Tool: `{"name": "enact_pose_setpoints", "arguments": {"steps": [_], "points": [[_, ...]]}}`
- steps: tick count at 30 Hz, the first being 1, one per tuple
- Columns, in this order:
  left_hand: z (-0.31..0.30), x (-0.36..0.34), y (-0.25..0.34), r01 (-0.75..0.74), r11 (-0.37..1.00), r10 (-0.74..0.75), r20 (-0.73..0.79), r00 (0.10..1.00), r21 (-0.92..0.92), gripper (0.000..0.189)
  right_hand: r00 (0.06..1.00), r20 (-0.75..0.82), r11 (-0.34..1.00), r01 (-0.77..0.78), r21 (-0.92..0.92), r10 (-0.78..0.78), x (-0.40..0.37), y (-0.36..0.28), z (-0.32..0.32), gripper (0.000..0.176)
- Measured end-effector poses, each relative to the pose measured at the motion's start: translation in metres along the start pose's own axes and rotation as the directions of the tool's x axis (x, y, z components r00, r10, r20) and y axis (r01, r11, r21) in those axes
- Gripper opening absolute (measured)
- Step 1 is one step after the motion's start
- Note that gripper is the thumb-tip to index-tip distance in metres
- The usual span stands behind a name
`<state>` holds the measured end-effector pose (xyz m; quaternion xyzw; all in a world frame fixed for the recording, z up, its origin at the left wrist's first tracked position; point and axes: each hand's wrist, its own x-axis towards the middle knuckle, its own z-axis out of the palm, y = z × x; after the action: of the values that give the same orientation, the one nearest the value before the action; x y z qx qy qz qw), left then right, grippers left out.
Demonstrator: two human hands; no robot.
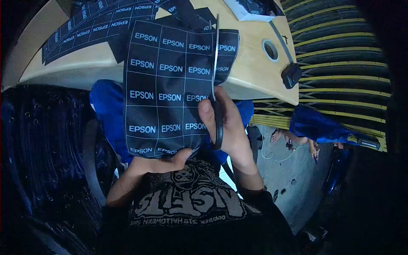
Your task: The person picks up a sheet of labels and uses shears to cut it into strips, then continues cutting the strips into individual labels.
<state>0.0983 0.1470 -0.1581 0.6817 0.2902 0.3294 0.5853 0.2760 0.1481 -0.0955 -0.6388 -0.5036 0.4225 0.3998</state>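
Note:
A black sheet [170, 83] printed with white EPSON labels in a grid hangs in front of me over the table edge. My left hand [170, 162] grips its bottom edge, thumb on top and the other fingers hidden beneath. In my right hand [227, 125] is a pair of scissors [219, 123], the dark handle within my fingers. The long blade points away from me and lies along the line left of the rightmost label column. That right-hand strip [227, 51] sits on the far side of the blade, partly behind it.
More EPSON-printed sheets [97, 27] lie on the pale wooden table [255, 76], which has a round hole [270, 50]. A black knob [291, 75] sits at its right edge. Yellow folding gate slats [340, 63] stand to the right. Another person's feet [293, 138] show beyond.

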Motion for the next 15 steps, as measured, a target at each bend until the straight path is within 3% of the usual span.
{"name": "enact_pose_setpoints", "arguments": {"steps": [3, 6, 8, 10, 12, 15], "points": [[-0.001, 0.001, -0.005, -0.078, 0.997, 0.078, 0.002, 0.997, 0.012, 0.047, 0.999, -0.016, 0.997, 0.049, 0.058, -0.048, 0.001, 0.005, 0.002, 0.048], [0.000, 0.002, 0.000, -0.095, 0.994, 0.096, 0.015, 0.995, -0.049, 0.046, 1.000, 0.010, 1.000, 0.000, 0.010, 0.000, 0.001, -0.001, 0.000, 0.050], [-0.001, 0.001, 0.002, -0.086, 0.995, 0.088, 0.036, 0.995, -0.057, 0.046, 0.998, -0.009, 0.996, 0.060, 0.069, -0.060, 0.002, 0.001, 0.001, 0.051], [-0.002, -0.002, 0.000, -0.076, 0.995, 0.080, 0.058, 0.995, -0.067, 0.047, 1.000, 0.015, 0.996, 0.024, 0.082, -0.025, 0.002, -0.005, -0.002, 0.052], [-0.001, -0.004, -0.007, -0.129, 0.990, 0.125, 0.076, 0.989, 0.052, 0.051, 0.999, 0.037, 0.995, -0.013, 0.094, 0.010, 0.001, -0.006, -0.003, 0.053], [-0.001, -0.003, -0.002, -0.010, 0.994, 0.021, 0.103, 0.994, -0.107, 0.052, 1.000, 0.010, 0.998, 0.016, 0.053, -0.017, 0.003, -0.003, -0.002, 0.051]]}}
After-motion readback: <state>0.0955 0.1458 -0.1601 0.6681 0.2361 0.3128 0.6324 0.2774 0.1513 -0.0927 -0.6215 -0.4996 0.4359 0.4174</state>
